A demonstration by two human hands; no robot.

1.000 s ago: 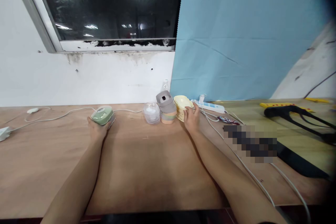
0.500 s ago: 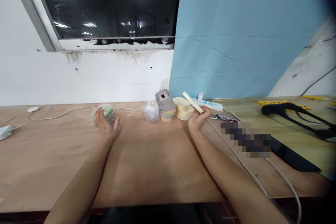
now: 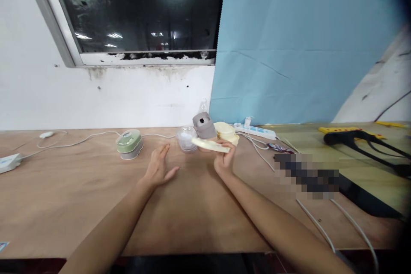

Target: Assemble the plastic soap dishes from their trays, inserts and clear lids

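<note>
My right hand pinches a thin, flat cream-coloured piece by its right end. The piece is tilted almost edge-on in front of the stacked grey parts and hides the lower part of that stack. Right behind this hand stands a stack of cream-coloured scalloped parts. Clear plastic round containers stand to the left of the grey ones. Over the table, my left hand is open, fingers stretched and thumb apart, with nothing in it. To its left rests a green part on a grey scalloped one.
A white power strip with cables lies at the back, right of the cream stack. Farther right are a black strap-like frame, a yellow strip and a flat black object. A white adapter sits at far left.
My left hand has left the green part and moved right, opened. My right hand has moved left and tipped the cream piece nearly level. The view has shifted slightly.
</note>
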